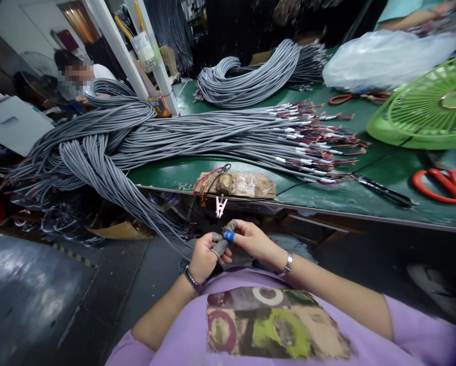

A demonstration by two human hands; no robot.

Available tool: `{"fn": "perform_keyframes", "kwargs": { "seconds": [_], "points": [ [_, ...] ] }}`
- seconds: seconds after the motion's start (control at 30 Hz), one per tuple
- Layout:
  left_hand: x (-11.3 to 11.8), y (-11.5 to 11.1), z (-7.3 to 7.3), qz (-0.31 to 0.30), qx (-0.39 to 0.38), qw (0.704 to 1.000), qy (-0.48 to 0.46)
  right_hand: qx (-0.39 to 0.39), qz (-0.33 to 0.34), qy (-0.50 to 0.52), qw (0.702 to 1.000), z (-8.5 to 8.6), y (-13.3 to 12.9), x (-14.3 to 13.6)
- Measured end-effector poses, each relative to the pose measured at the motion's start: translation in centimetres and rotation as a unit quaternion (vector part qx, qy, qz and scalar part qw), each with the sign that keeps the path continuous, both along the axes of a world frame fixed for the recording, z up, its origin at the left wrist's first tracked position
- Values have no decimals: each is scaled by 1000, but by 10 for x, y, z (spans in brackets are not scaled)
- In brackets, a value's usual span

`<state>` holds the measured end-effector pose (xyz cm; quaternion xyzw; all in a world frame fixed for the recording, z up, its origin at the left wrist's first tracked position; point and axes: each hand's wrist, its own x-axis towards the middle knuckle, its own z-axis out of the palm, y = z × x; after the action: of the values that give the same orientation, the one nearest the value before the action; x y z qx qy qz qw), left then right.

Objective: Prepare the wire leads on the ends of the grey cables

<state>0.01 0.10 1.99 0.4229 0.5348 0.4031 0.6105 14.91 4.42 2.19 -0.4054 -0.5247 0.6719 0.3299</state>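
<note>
In front of my lap, my left hand (205, 256) is closed, with worn grey wraps on its fingers. A single grey cable (180, 252) runs from the hanging bundle toward it and ends inside the grip. My right hand (256, 244) is pinched shut against the left fingertips, with a blue wrap on the thumb. Thin wires at the cable's end seem to lie between the fingertips, but they are mostly hidden. Just beyond the hands, a pink clip (221, 207) hangs at the bench edge below a taped wooden block (243, 184).
Grey cable bundles (197, 129) with stripped ends lie along the green bench (388, 173), and a coil (251, 76) rests behind. At right are a green fan (429, 107), orange-handled scissors (441, 184), a black-handled tool (384, 190) and a plastic bag (380, 60). Two other people are nearby.
</note>
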Motion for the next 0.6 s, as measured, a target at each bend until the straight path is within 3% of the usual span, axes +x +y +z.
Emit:
{"fn": "perform_keyframes", "kwargs": {
  "seconds": [0.13,0.23,0.37,0.47,0.6],
  "points": [
    [-6,4,0,-69,-52,996,-34,40,8,7,999,5,0,1],
    [-2,3,1,17,-11,999,-31,41,-20,-5,999,9,-1,-2],
    [6,1,1,155,12,985,-71,-36,-53,15,998,8,-3,-8],
    [7,0,0,164,4,983,-83,-62,-51,31,996,6,-3,-9],
    [5,-1,-2,140,2,987,-76,-36,-14,29,999,10,2,-7]
  ]
}}
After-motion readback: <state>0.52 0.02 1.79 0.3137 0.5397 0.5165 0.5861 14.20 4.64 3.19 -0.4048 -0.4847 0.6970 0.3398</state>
